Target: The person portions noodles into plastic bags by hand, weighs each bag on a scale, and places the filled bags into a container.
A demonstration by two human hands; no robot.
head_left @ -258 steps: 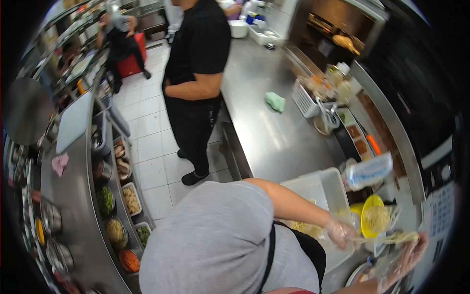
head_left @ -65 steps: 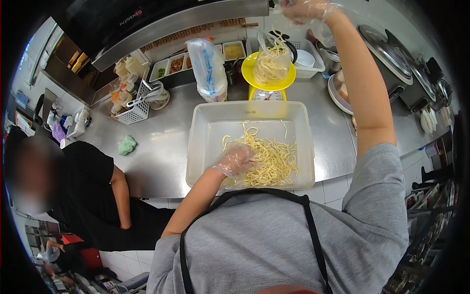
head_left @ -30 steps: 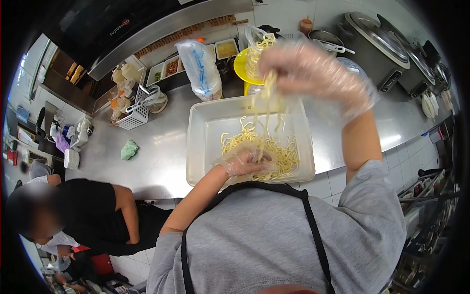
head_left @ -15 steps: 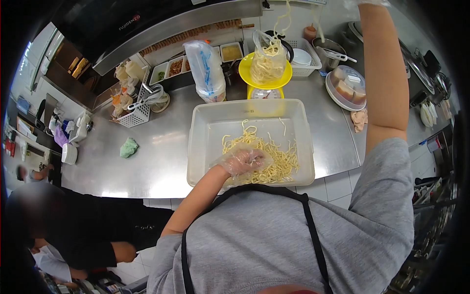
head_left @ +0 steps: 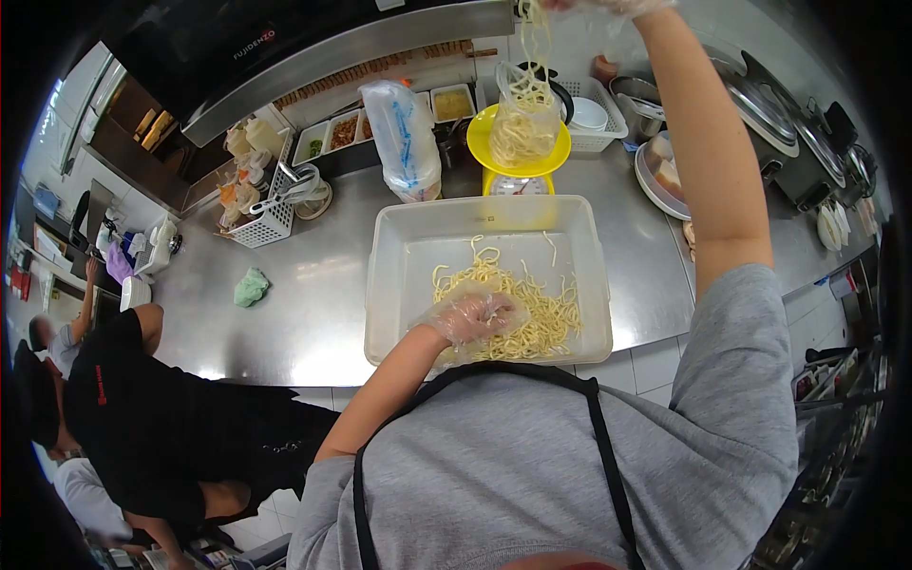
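My right hand (head_left: 608, 6), in a clear plastic glove, is high at the top edge and partly cut off. Its fingers hold a strand of noodles (head_left: 537, 43) that hangs down into a clear plastic bag of noodles (head_left: 522, 123). This bag rests on the yellow pan (head_left: 482, 157) of a dial scale (head_left: 518, 183). My left hand (head_left: 472, 318), gloved too, lies on the loose noodles (head_left: 546, 318) in a translucent plastic bin (head_left: 391, 285). Its fingers are curled, and whatever they hold is hidden.
A roll of plastic bags (head_left: 401, 133) stands behind the bin. Left on the steel counter (head_left: 323, 285) are a green cloth (head_left: 252, 287) and a white utensil basket (head_left: 271, 220). A round container (head_left: 662, 176) sits to the right. A person in black (head_left: 180, 418) stands at the left.
My right hand has come left and nearer the bag, and the hanging noodles have sunk lower into it. The left hand stays put. The person in black has moved.
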